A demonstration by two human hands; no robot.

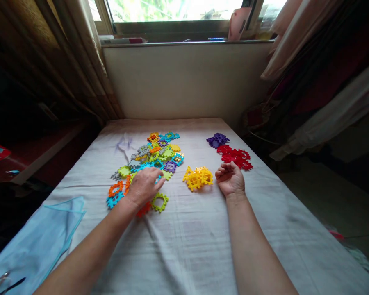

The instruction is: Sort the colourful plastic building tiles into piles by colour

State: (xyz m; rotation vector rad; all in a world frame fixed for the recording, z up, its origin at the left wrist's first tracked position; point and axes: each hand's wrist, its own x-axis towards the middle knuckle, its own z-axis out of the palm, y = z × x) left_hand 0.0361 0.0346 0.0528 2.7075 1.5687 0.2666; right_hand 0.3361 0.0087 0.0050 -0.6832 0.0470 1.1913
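Note:
My left hand (pixel 146 185) reaches over a mixed pile of plastic interlocking tiles (pixel 149 167), thumb apart from the fingers and no tile visible between them. Near its wrist lie a lime-green ring-shaped tile (pixel 159 203), an orange tile (pixel 116 189) and a blue tile (pixel 115 200). On the right, my right hand (pixel 230 179) rests palm up on the sheet, its fingers loosely curled with nothing seen in them. Just left of it sits a heap of yellow tiles (pixel 198 178). Red tiles (pixel 236 156) lie right behind its fingers, and purple tiles (pixel 217 140) farther back.
A white sheet (pixel 187 241) covers the surface. At the left front lie a light blue cloth (pixel 39 233) and a pair of glasses (pixel 9 282). Behind stands a wall with a window sill holding a pink cup (pixel 238 23). Curtains (pixel 83 61) hang at the left.

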